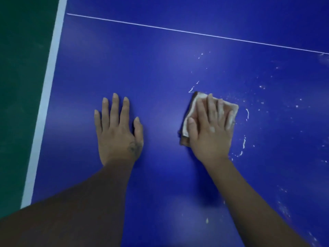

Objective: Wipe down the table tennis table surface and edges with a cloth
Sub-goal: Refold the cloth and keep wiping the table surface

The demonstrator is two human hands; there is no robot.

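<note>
Left hand [117, 132]: palm down, flat on the blue table tennis table [160, 68], fingers straight and slightly spread, holding nothing. It sits well left of the cloth [230, 106].

Right hand [211, 132]: palm down on top of the folded beige cloth, fingers straight and spread, pressing it onto the tabletop without pinching. The cloth lies flat, with a darker layer showing along its left edge.

White smears [247, 114]: just right of the cloth, with scattered specks further right and beyond.

White edge band [48, 97]: far left of the cloth, green floor [21, 86] past it.

Thin white line [195, 33]: crosses the table beyond the cloth.
</note>
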